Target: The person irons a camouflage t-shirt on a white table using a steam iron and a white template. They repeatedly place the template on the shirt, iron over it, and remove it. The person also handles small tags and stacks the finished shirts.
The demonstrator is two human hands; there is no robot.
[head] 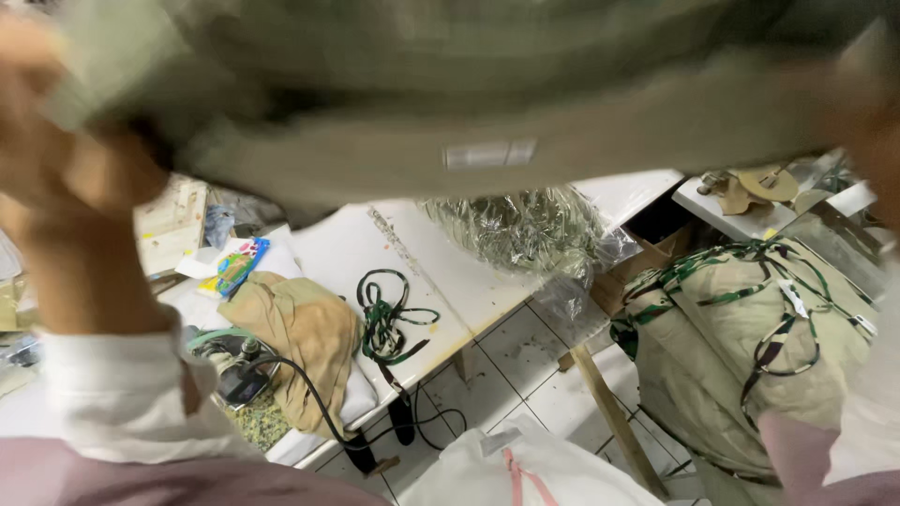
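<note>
A large olive-green garment (pixel 487 103) is stretched across the top of the view, held up close to the camera, with a small pale label on it. My left hand (pixel 56 159) grips its left end, blurred, with a white sleeve below the wrist. My right hand (pixel 867 131) holds the right end at the frame's edge and is mostly cut off and blurred.
Below lies a white table (pixel 441 272) with a tan cloth (pixel 300 328), a coil of green strap (pixel 384 319), an iron with black cable (pixel 239 375) and a clear plastic bag (pixel 525 230). A tied bundle of tan fabric (pixel 750 347) and a white sack (pixel 516 468) sit on the tiled floor.
</note>
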